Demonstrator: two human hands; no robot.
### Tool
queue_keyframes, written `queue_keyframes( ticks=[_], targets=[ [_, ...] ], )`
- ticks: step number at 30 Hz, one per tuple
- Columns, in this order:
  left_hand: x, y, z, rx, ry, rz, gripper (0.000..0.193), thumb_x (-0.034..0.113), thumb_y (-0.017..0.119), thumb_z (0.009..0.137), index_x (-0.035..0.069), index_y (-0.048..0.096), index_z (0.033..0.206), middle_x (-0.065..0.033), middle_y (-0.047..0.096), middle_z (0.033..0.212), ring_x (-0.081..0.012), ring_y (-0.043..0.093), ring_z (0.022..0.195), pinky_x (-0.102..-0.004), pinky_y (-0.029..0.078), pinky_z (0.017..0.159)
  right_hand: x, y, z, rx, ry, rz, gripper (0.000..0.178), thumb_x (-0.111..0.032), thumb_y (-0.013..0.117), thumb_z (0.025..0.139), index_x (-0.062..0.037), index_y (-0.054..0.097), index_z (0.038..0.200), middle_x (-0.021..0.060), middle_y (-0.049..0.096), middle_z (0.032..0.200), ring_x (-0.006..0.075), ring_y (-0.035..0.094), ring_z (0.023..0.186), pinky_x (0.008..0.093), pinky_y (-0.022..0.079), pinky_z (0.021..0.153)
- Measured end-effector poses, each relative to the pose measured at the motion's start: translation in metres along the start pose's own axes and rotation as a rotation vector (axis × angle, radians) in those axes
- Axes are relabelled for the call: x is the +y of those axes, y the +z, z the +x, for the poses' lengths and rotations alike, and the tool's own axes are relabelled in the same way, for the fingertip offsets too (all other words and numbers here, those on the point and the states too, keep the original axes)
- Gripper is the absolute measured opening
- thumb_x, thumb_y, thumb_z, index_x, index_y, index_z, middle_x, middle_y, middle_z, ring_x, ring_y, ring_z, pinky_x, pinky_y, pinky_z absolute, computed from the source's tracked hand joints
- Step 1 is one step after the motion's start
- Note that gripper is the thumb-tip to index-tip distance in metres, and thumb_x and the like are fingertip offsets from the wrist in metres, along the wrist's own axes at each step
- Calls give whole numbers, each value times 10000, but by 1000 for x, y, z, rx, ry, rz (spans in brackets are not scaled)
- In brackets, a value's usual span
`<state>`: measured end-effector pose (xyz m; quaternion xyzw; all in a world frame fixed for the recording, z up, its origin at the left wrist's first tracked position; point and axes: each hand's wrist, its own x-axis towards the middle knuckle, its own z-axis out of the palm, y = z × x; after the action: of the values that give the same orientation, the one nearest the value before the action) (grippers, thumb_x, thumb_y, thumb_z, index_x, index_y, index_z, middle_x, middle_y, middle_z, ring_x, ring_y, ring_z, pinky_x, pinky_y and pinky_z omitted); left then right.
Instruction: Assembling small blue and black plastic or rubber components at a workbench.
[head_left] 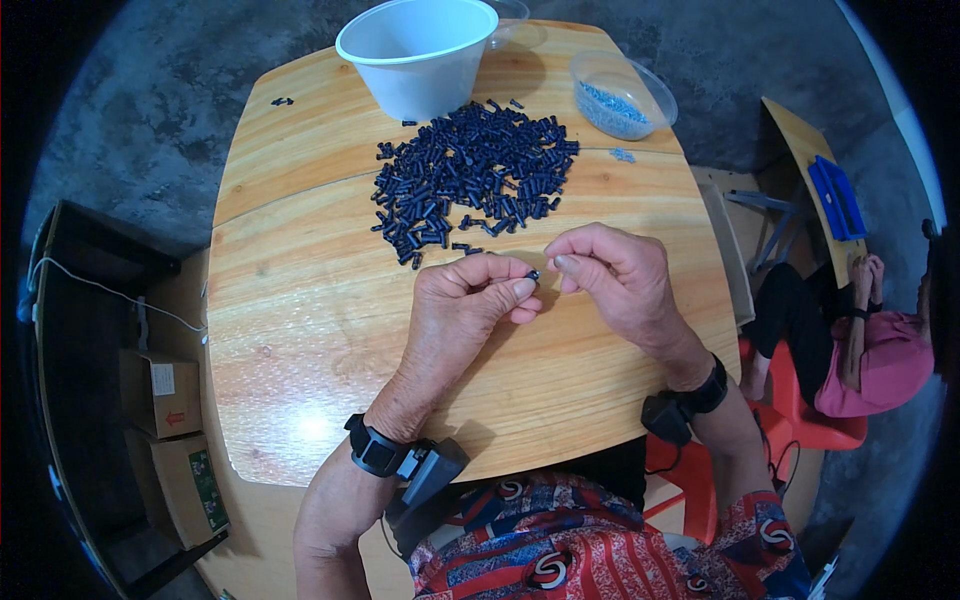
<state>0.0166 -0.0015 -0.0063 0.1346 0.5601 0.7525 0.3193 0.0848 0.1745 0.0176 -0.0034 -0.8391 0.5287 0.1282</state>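
Note:
My left hand pinches a small black plastic piece between thumb and forefinger, with its end poking out toward the right. Close beside it, my right hand is closed in a pinch, thumb against forefinger. Whatever those right fingertips hold, if anything, is too small to make out. The two hands are a little apart, above the wooden table. Just beyond them spreads a heap of small black plastic pieces, short and rod-like, lying in all directions.
A white tub stands behind the heap. At the far right is a clear bowl of tiny bluish metal parts, with a few loose parts nearby. Cardboard boxes sit left. Another person sits at right near a blue tray.

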Motion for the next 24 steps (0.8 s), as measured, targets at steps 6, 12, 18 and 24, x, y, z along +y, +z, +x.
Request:
queue_keyframes(
  ticks=[6,12,18,24],
  targets=[
    [1,-1,1,-9,-32,-30,148,-10,620,863,-61,637,1000,-128,677,888,-150,671,758,-230,569,675,3,0,1,-2,-265,-190,81,-35,645,802,-15,655,880,112,649,774,216,653,687,289,505,576],
    [1,0,1,-2,-59,-56,145,-11,618,864,-63,636,998,-133,675,889,-151,670,760,-224,567,675,1,2,1,20,-419,-286,104,-7,655,765,-8,657,869,107,648,791,238,654,692,307,516,577],
    [-1,0,1,-1,-59,-66,145,-13,616,865,-64,636,999,-136,676,890,-150,668,752,-225,564,672,-1,3,1,33,-623,-500,147,-17,672,704,-12,646,848,104,630,792,219,643,672,308,519,569],
    [-1,2,1,12,-40,-40,133,-13,601,874,-65,639,990,-129,678,866,-148,664,745,-229,563,664,0,12,-1,20,-677,-599,107,-59,658,723,-17,589,793,83,559,722,215,599,625,318,492,535]
  ],
)
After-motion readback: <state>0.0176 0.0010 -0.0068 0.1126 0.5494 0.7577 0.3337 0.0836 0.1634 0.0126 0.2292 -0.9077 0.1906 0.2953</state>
